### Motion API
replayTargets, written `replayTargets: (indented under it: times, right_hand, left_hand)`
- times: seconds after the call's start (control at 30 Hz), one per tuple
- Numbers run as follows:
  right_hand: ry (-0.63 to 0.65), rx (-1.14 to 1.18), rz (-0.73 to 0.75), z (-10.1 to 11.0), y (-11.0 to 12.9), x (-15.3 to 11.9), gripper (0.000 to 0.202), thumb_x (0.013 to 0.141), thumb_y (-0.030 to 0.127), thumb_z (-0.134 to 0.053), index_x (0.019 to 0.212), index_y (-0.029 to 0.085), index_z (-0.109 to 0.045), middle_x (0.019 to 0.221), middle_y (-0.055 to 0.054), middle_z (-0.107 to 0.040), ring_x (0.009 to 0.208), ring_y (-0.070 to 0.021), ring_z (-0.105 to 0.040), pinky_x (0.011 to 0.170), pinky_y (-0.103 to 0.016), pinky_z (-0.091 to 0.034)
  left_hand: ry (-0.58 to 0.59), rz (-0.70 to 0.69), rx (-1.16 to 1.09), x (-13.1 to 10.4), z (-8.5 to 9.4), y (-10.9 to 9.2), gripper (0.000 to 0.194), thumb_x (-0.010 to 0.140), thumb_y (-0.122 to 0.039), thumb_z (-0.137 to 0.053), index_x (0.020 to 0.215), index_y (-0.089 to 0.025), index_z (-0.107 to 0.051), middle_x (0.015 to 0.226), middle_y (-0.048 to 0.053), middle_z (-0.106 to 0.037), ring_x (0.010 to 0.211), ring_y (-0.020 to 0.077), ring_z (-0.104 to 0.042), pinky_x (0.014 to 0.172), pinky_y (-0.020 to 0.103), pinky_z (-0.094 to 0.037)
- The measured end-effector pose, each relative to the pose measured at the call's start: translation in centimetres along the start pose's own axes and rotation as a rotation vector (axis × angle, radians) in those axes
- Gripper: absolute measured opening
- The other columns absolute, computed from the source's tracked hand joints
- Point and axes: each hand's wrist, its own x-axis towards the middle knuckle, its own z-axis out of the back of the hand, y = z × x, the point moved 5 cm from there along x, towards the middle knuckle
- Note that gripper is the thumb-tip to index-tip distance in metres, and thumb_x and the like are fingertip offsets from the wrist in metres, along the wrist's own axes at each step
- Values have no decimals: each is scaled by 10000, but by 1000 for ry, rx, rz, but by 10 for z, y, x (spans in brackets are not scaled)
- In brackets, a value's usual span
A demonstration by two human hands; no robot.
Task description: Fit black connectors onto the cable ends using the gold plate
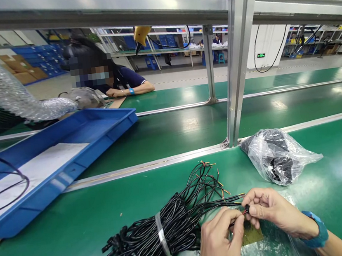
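My left hand (221, 238) pinches a thin cable near its end, where short red wires (244, 213) show beyond the fingertips. Between the thumb and fingers of my right hand (270, 208) is a small black part (247, 209), touching or very close to those wires; whether they are joined I cannot tell. Left of both hands lies a bundle of black cables (172, 219), bound by a pale band (162, 233). Its bare red and yellow wire ends fan out at the far side, black connectors at the near left. A yellowish flat piece (252, 235) lies beneath my hands, partly hidden.
Beyond my right hand a clear plastic bag (282, 154) holds black parts. A blue tray (98, 147) with paper stands at the left. A metal post (236, 74) rises from the green bench (78, 239). Across it, a person (130, 81) leans on the far surface near a foil duct (16, 88).
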Motion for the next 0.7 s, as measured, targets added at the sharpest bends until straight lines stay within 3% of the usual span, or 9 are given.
replayTargets:
  times: [0.27, 0.6, 0.7]
  right_hand:
    - [-13, -7, 9, -2, 2, 0, 412, 807, 453, -847, 1006, 143, -663, 738, -9, -685, 632, -109, -633, 633, -235, -507]
    - [-7, -215, 96, 2, 4, -3, 306, 854, 421, -806, 1005, 171, -716, 894, -16, -680, 765, -121, -592, 716, -250, -460]
    - [1, -270, 82, 2, 5, -3, 309, 862, 442, -789, 996, 170, -724, 856, -11, -670, 736, -125, -581, 678, -250, -452]
  left_hand:
    - [-11, -52, 65, -1, 2, -1, 249, 986, -173, -507, 813, -185, -686, 677, 14, -635, 548, 99, -571, 518, 195, -436]
    - [-15, -46, 106, 2, 3, -2, 254, 979, -175, -509, 766, -192, -646, 648, -10, -587, 515, 86, -502, 485, 201, -363]
    - [-5, -38, 109, 0, 3, -1, 253, 977, -160, -499, 755, -194, -614, 651, -16, -573, 532, 86, -498, 493, 200, -360]
